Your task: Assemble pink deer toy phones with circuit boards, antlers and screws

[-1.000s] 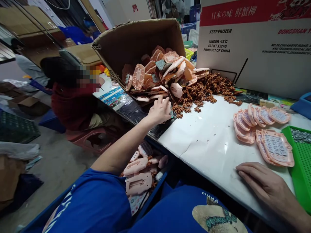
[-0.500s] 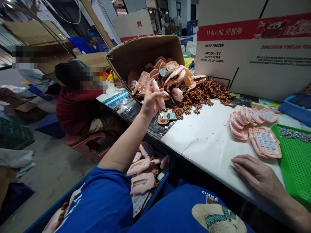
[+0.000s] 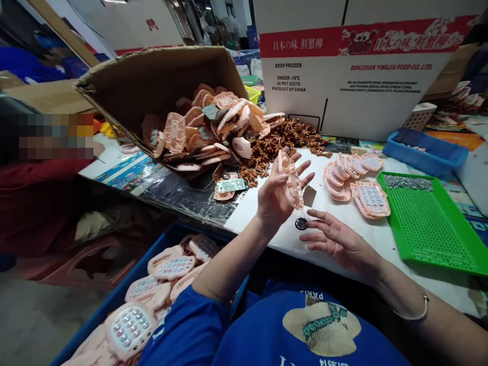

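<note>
My left hand (image 3: 271,198) is closed on a pink plastic toy phone shell (image 3: 293,187), held upright above the white table surface. From the shell a small round black speaker (image 3: 301,223) dangles on thin wires. A flat brownish-grey piece (image 3: 309,195), perhaps a circuit board, hangs beside it. My right hand (image 3: 341,238) is open, fingers spread, with its fingertips close to the speaker; whether they touch it I cannot tell. Stacked pink shells with keypads (image 3: 370,199) lie beyond my right hand. A green circuit board (image 3: 231,185) rests on another pink shell on the table.
A tipped cardboard box (image 3: 125,76) spills pink shells beside a heap of small brown parts (image 3: 293,140). A green tray (image 3: 430,218) and a blue tray (image 3: 425,152) stand to the right. A blue bin (image 3: 101,317) of toy phones is at lower left; a person (image 3: 38,203) sits beyond.
My left hand has come from the box to the table's middle with the pink shell, its speaker now hanging out. My right hand has lifted and moved left towards it. The view has turned right.
</note>
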A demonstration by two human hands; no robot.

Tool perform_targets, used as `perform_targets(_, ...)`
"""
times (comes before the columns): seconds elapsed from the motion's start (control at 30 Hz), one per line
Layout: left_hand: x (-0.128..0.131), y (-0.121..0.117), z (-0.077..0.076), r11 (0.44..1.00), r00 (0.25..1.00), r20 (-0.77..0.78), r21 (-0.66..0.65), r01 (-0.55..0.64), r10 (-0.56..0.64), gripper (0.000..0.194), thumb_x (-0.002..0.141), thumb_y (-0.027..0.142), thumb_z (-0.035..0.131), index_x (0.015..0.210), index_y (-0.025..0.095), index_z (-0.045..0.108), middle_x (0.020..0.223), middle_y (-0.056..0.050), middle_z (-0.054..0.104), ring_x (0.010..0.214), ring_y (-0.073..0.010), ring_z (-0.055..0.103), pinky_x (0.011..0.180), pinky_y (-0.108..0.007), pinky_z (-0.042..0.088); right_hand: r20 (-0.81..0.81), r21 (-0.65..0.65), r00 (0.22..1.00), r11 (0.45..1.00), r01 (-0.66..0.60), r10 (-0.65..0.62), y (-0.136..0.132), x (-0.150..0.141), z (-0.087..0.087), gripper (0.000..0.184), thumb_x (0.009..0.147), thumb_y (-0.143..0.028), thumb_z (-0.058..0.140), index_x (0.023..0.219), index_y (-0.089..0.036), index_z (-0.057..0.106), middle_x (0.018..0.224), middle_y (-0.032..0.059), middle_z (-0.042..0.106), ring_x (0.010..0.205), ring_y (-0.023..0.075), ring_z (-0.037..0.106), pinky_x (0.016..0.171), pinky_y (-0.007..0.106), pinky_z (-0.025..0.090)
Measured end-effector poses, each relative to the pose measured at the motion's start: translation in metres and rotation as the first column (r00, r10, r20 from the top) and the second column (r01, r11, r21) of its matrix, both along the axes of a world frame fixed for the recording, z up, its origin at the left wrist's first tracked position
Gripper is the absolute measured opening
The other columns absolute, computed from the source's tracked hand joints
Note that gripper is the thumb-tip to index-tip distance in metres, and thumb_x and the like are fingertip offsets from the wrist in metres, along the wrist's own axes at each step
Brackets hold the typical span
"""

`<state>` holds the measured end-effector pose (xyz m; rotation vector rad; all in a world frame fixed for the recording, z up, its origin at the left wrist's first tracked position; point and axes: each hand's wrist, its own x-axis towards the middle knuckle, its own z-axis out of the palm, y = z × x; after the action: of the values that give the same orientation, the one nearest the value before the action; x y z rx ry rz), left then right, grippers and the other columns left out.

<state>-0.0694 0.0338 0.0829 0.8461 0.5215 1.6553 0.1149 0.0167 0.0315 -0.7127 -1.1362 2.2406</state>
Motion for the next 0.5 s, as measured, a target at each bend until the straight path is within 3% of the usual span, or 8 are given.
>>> perform_targets(0.1, 0.018, -0.002, -0.016, 0.998, 0.998, 0.060, -0.054, 0.033, -0.029, 0.069, 0.071, 0.034, 0.058, 0.138, 0.030, 0.045, 0.147, -0.005, 0.051, 0.144, -0.0331, 0.042, 0.118, -0.054, 0.036, 0.042, -0.034, 0.998, 0.998, 0.053, -0.051, -0.009, 0.013, -0.001, 0.046, 0.084, -0.035, 0.075, 0.127, -0.027, 0.060, 0.119, 0.0062, 0.066, 0.096, 0.0148, 0.068, 0.086, 0.030, 0.054)
perform_targets(0.2, 0.030, -0.003, -0.022, 0.995, 0.995, 0.094, -0.087, 0.046, -0.038, 0.069, 0.070, 0.037, 0.057, 0.138, 0.031, 0.045, 0.145, -0.005, 0.053, 0.145, -0.0331, 0.041, 0.119, -0.054, 0.033, 0.125, -0.019, 0.987, 0.995, 0.101, -0.097, -0.016, 0.019, -0.004, 0.044, 0.082, -0.034, 0.076, 0.123, -0.027, 0.062, 0.129, 0.0068, 0.063, 0.103, 0.0168, 0.066, 0.086, 0.031, 0.054)
perform_targets(0.37, 0.044, -0.008, -0.014, 0.997, 0.994, 0.092, -0.035, 0.062, -0.058, 0.065, 0.072, 0.040, 0.056, 0.136, 0.032, 0.046, 0.144, -0.003, 0.054, 0.147, -0.0334, 0.037, 0.120, -0.054, 0.031, 0.129, -0.018, 0.985, 0.993, 0.116, -0.113, -0.023, 0.008, -0.008, 0.043, 0.081, -0.035, 0.076, 0.122, -0.029, 0.062, 0.141, 0.0067, 0.053, 0.109, 0.0219, 0.067, 0.089, 0.037, 0.054)
perform_targets(0.5, 0.047, -0.012, -0.009, 0.995, 0.990, 0.106, -0.019, 0.096, -0.094, 0.065, 0.073, 0.041, 0.055, 0.137, 0.031, 0.046, 0.144, -0.004, 0.055, 0.147, -0.0333, 0.037, 0.120, -0.054, 0.031, 0.061, 0.002, 0.987, 0.989, 0.148, -0.148, -0.023, 0.002, -0.010, 0.036, 0.082, -0.036, 0.075, 0.115, -0.026, 0.064, 0.121, 0.0048, 0.065, 0.095, 0.0164, 0.068, 0.084, 0.033, 0.054)
